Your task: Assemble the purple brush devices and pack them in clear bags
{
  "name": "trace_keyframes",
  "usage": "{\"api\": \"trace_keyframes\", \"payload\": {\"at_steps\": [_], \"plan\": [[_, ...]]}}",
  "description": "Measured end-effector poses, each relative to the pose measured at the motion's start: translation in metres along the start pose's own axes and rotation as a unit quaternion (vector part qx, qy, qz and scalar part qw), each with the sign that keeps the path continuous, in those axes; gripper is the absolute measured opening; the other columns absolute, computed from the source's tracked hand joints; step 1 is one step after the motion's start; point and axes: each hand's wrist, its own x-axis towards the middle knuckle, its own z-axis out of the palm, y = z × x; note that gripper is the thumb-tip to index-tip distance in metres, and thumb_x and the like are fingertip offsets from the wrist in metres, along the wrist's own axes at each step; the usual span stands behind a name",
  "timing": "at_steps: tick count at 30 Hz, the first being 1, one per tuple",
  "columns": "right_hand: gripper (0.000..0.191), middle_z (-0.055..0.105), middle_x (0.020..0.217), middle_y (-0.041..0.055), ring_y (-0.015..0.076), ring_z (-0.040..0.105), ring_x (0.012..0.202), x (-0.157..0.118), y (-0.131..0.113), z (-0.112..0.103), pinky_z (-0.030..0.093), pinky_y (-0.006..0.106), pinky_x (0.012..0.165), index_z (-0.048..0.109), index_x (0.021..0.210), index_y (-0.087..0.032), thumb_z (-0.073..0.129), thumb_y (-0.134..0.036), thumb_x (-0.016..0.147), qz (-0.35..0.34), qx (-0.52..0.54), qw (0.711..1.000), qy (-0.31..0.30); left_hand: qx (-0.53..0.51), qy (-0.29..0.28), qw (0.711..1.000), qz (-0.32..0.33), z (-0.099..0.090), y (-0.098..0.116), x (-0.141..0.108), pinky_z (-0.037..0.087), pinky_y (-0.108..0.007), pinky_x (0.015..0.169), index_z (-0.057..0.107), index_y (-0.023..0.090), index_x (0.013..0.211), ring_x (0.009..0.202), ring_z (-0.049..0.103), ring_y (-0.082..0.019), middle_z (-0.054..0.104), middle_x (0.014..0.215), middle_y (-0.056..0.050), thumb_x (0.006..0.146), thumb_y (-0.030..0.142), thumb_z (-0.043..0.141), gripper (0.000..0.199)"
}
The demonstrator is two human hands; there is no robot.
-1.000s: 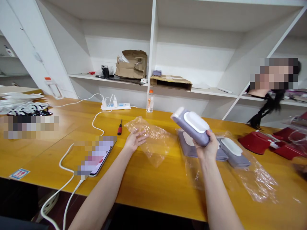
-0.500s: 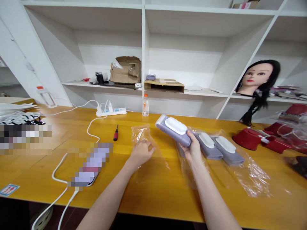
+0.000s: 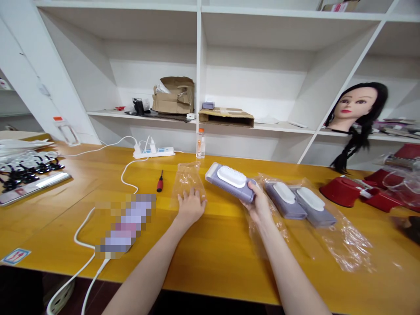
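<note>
My right hand [image 3: 259, 203] grips the lower end of a grey-purple handheld device [image 3: 226, 189] with a white oval, ridged piece on its upper face. The device is held tilted above the table, its pale end pointing up and left. My left hand [image 3: 191, 205] lies with fingers spread on a clear plastic bag [image 3: 187, 175], palm down. Two similar grey-purple devices [image 3: 288, 209] with white ovals rest to the right of my right hand, on or in clear plastic bags [image 3: 349, 243]. What exactly the handheld device is I cannot tell.
A red-handled screwdriver [image 3: 159, 183], a clear bottle [image 3: 201, 144] and a white power strip [image 3: 155, 152] stand or lie behind. A blurred-out phone-like object [image 3: 127, 223] with white cables is at left. Red items [image 3: 341, 190] and a mannequin head [image 3: 354, 105] are at right.
My left hand has spread its fingers and lies flatter on the plastic bag. The device in my right hand has shifted slightly left and down.
</note>
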Motion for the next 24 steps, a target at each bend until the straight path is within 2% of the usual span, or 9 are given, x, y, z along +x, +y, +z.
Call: {"api": "trace_keyframes", "payload": {"at_steps": [2, 4, 7, 9, 10, 11, 13, 17, 24], "plan": [[0.025, 0.063, 0.066, -0.0066, 0.01, 0.056, 0.056, -0.001, 0.002, 0.0, 0.045, 0.021, 0.05, 0.06, 0.082, -0.023, 0.068, -0.029, 0.059, 0.011, -0.023, 0.999, -0.02, -0.013, -0.003, 1.0, -0.005, -0.001, 0.003, -0.001, -0.012, -0.055, 0.099, 0.061, 0.02, 0.079, 0.131, 0.012, -0.04, 0.051, 0.125, -0.017, 0.054, 0.027, 0.07, 0.027], [0.023, 0.062, 0.063, -0.0065, 0.0095, 0.055, 0.056, -0.002, 0.004, 0.0, 0.045, 0.02, 0.05, 0.058, 0.08, -0.022, 0.067, -0.03, 0.06, 0.026, -0.047, 0.997, -0.052, -0.095, 0.01, 0.995, -0.002, -0.005, 0.008, 0.001, -0.008, -0.052, 0.102, 0.062, 0.021, 0.081, 0.132, 0.015, -0.037, 0.05, 0.127, -0.015, 0.055, 0.02, 0.068, 0.026], [0.023, 0.062, 0.06, -0.0047, 0.0095, 0.056, 0.053, -0.006, 0.01, 0.002, 0.045, 0.02, 0.049, 0.057, 0.077, -0.02, 0.068, -0.029, 0.059, 0.051, -0.072, 0.991, -0.099, -0.31, 0.011, 0.95, -0.035, -0.013, 0.02, 0.005, 0.021, -0.044, 0.103, 0.063, 0.023, 0.088, 0.124, 0.036, -0.029, 0.057, 0.117, -0.009, 0.062, 0.016, 0.061, 0.028], [0.025, 0.063, 0.061, -0.0018, 0.0112, 0.057, 0.052, -0.012, 0.016, 0.005, 0.047, 0.022, 0.05, 0.058, 0.077, -0.018, 0.07, -0.024, 0.057, 0.079, -0.087, 0.984, -0.134, -0.413, -0.026, 0.906, -0.087, -0.015, 0.026, 0.007, 0.041, -0.041, 0.086, 0.06, 0.024, 0.095, 0.101, 0.057, -0.026, 0.063, 0.1, -0.006, 0.068, 0.024, 0.058, 0.028], [0.026, 0.064, 0.062, -0.0004, 0.0123, 0.058, 0.053, -0.015, 0.019, 0.006, 0.048, 0.024, 0.051, 0.058, 0.078, -0.017, 0.07, -0.022, 0.056, 0.098, -0.103, 0.977, -0.162, -0.453, -0.036, 0.884, -0.115, -0.016, 0.028, 0.007, 0.046, -0.039, 0.077, 0.058, 0.025, 0.098, 0.087, 0.062, -0.023, 0.064, 0.094, -0.004, 0.07, 0.028, 0.057, 0.028], [0.028, 0.065, 0.064, 0.0008, 0.0132, 0.059, 0.054, -0.018, 0.023, 0.007, 0.048, 0.026, 0.053, 0.058, 0.08, -0.016, 0.071, -0.019, 0.055, 0.117, -0.126, 0.966, -0.194, -0.486, -0.035, 0.862, -0.138, -0.015, 0.029, 0.008, 0.048, -0.036, 0.071, 0.056, 0.025, 0.1, 0.076, 0.063, -0.02, 0.064, 0.089, -0.003, 0.071, 0.031, 0.057, 0.03], [0.033, 0.067, 0.069, 0.0021, 0.0141, 0.061, 0.057, -0.023, 0.031, 0.009, 0.049, 0.026, 0.055, 0.059, 0.084, -0.016, 0.071, -0.016, 0.054, 0.149, -0.187, 0.937, -0.256, -0.538, -0.004, 0.827, -0.163, -0.012, 0.029, 0.008, 0.048, -0.03, 0.067, 0.055, 0.025, 0.099, 0.07, 0.062, -0.015, 0.064, 0.087, -0.001, 0.07, 0.032, 0.06, 0.03], [0.039, 0.069, 0.079, 0.0036, 0.0148, 0.064, 0.065, -0.027, 0.042, 0.008, 0.049, 0.024, 0.057, 0.061, 0.09, -0.018, 0.072, -0.018, 0.053, 0.172, -0.278, 0.898, -0.293, -0.548, 0.048, 0.824, -0.138, -0.005, 0.029, 0.006, 0.045, -0.024, 0.073, 0.058, 0.021, 0.094, 0.08, 0.06, -0.013, 0.065, 0.088, 0.0, 0.07, 0.027, 0.061, 0.025], [0.041, 0.069, 0.079, 0.0033, 0.0147, 0.063, 0.07, -0.024, 0.047, 0.004, 0.046, 0.023, 0.06, 0.064, 0.085, -0.017, 0.076, -0.016, 0.046, 0.175, -0.309, 0.883, -0.308, -0.553, 0.077, 0.818, -0.138, -0.006, 0.038, 0.0, 0.045, -0.024, 0.067, 0.059, 0.018, 0.088, 0.069, 0.06, -0.013, 0.065, 0.077, 0.001, 0.063, 0.026, 0.067, 0.027]]}}
